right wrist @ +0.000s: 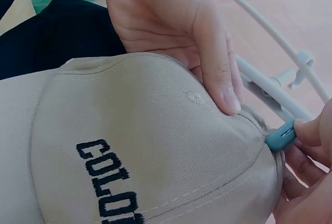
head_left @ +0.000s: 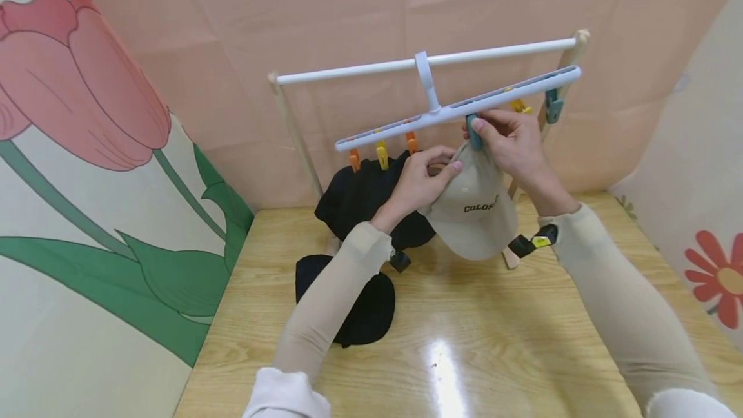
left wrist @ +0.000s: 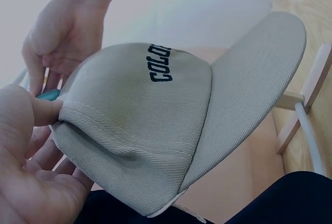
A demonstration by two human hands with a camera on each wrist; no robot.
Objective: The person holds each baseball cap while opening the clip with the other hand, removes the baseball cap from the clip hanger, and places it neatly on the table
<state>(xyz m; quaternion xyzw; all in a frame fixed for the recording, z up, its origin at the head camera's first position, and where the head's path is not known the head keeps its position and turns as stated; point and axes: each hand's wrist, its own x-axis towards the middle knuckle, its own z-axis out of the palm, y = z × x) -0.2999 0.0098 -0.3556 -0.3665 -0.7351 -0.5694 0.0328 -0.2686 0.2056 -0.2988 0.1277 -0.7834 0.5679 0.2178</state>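
A beige baseball cap [head_left: 471, 211] with dark lettering hangs brim down below a pale blue clip hanger [head_left: 400, 126]. My left hand [head_left: 420, 179] pinches the cap's crown from the side, thumb on the outer fabric, as the left wrist view also shows. At the top of the crown, my right hand [head_left: 513, 144] pinches a teal clip [head_left: 474, 132] between thumb and fingers. In the right wrist view the teal clip [right wrist: 281, 136] sits right at the gathered crown fabric. Left of the beige cap, a black cap [head_left: 362, 192] hangs from the hanger's orange and yellow clips.
The hanger hooks over a white rod [head_left: 348, 71] on a wooden-ended stand, tilted up to the right. Another black cap [head_left: 366, 311] lies on the wooden table [head_left: 493, 340] under my left forearm. Yellow and teal clips [head_left: 554, 106] hang at the hanger's right end.
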